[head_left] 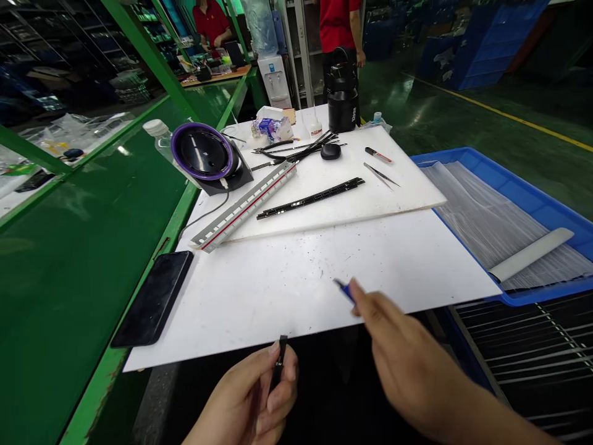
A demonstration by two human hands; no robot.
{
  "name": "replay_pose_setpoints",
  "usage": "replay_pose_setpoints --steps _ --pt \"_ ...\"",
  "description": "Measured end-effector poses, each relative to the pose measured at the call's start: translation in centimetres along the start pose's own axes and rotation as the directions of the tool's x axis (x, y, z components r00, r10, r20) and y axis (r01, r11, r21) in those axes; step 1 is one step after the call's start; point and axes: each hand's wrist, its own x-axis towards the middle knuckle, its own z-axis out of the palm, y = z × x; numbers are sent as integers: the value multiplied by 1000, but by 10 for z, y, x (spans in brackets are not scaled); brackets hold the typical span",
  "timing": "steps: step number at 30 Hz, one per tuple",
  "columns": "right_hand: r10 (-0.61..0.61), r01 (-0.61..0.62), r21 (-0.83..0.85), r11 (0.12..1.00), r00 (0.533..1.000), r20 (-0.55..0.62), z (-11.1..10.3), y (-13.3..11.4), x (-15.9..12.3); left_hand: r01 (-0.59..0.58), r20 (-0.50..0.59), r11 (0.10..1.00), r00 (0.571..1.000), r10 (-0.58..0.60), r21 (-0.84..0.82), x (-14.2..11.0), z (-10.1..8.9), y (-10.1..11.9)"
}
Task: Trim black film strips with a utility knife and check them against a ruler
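My left hand (pixel 259 392) is closed around a narrow black strip (pixel 279 363), whose upper end sticks out past the thumb, just below the table's front edge. My right hand (pixel 398 346) grips a small blue tool with a dark tip (pixel 344 289); its kind is hard to make out. That tip points up and left over the white tabletop, apart from the strip. Beyond the hands, a bundle of black strips (pixel 310 199) lies on a white board (pixel 393 191). A grey slotted rail with a red line (pixel 245 207) rests slantwise over the board's left edge.
Tweezers (pixel 380 175), a small knife-like tool (pixel 378 155) and a black case (pixel 330 151) lie on the board. A purple-rimmed fan (pixel 204 151) and phone (pixel 152 300) are left. On the right, a blue bin (pixel 523 185) holds clear sleeves. Two people in red stand behind.
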Motion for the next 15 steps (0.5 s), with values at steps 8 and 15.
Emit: replay_pose_setpoints --steps 8,15 --pt "-50 -27 -301 953 968 -245 0 61 28 -100 108 989 988 112 -111 1 22 4" --pt "-30 -51 -299 953 965 -262 3 64 30 -96 258 985 957 131 -143 -2 36 1"
